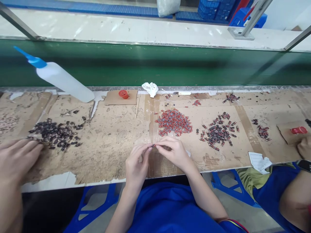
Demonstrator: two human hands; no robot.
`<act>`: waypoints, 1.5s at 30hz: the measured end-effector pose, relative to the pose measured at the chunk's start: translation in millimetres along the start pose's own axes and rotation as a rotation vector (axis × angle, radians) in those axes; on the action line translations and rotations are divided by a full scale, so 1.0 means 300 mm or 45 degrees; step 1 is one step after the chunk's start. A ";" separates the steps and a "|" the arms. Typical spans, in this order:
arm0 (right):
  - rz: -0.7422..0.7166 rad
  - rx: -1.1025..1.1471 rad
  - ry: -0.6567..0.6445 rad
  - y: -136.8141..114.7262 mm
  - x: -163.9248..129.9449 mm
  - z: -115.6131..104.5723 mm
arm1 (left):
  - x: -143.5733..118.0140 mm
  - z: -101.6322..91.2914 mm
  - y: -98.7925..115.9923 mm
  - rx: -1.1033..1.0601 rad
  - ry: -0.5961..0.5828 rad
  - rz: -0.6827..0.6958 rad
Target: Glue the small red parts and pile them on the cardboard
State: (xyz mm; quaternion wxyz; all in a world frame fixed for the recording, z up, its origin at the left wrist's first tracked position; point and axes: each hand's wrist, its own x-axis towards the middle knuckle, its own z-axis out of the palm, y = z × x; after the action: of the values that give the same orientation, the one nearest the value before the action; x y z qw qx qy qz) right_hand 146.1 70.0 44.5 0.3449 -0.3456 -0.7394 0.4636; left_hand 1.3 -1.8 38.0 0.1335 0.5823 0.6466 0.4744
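Head view: both hands' fingers [148,149] pinch one small part [154,145] near the table edge [170,174].

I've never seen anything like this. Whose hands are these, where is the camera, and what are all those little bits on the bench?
There is no machine here: a person works with two bare hands, and the one picture comes from a camera worn on their head, looking down at the bench. In the middle, the left hand and right hand meet, pinching one tiny dark part between their fingertips.

On the worn cardboard-covered bench lie a pile of small red pieces, a darker mixed pile and a black pile. A squeeze bottle with a blue nozzle leans at the back, near a small red cap and a crumpled white wipe.

The hand at the left edge belongs to a co-worker.
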 end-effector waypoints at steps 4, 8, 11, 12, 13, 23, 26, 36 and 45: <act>0.043 0.024 -0.044 0.003 0.004 -0.007 | 0.007 -0.002 -0.004 0.045 -0.007 0.103; 0.108 0.073 -0.051 0.008 0.010 -0.009 | 0.017 0.001 -0.006 0.039 -0.006 0.153; 0.182 0.129 -0.032 0.012 0.013 -0.007 | 0.020 0.001 -0.008 -0.013 -0.036 0.103; 0.209 0.154 -0.030 0.013 0.013 -0.006 | 0.020 0.000 -0.009 -0.040 -0.052 0.078; 0.235 0.181 -0.029 0.015 0.014 -0.006 | 0.019 -0.001 -0.011 -0.068 -0.068 0.049; 0.380 0.362 -0.020 0.035 0.022 -0.006 | 0.011 0.011 -0.009 -0.196 -0.116 -0.214; 0.310 0.311 -0.005 0.034 0.023 -0.010 | 0.011 0.024 0.002 -0.241 -0.087 -0.306; -0.168 -0.097 -0.025 -0.004 0.033 -0.055 | 0.034 0.017 0.061 -0.318 -0.077 -0.264; -0.418 -0.462 0.369 0.016 0.012 -0.044 | 0.070 0.100 0.068 -0.251 -0.074 -0.013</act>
State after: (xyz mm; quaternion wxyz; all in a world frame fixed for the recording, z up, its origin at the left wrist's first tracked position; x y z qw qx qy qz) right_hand 156.1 80.7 45.0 0.4499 -0.3402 -0.7993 0.2073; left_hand 29.8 27.7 46.3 0.2114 0.5765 0.5957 0.5178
